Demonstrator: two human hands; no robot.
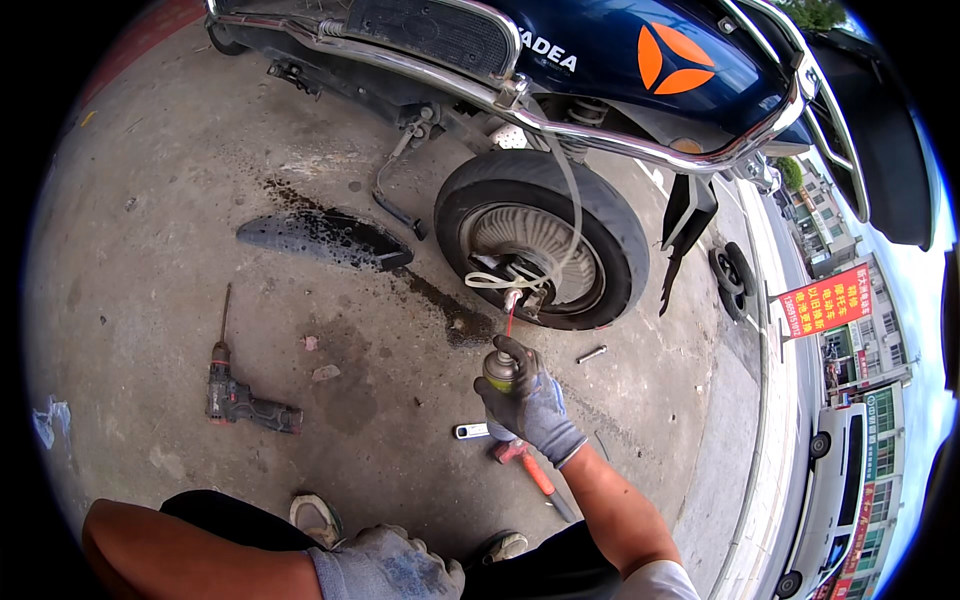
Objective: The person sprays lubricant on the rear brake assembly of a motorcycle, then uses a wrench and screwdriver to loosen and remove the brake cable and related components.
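My right hand, in a grey work glove, is wrapped round a spray can, its index finger on the top. A thin red straw runs from the nozzle up to the hub of a scooter's wheel. At the hub, a pale cable is looped and comes down from the scooter's body. My left hand, gloved too, rests by my knee at the lower edge with its fingers curled in; nothing shows in it.
A blue electric scooter with chrome bars fills the top. On the concrete lie a cordless drill, a hammer, a wrench, a bolt and a dark fender by wet stains. Right: a loose tyre, a red sign, a parked van.
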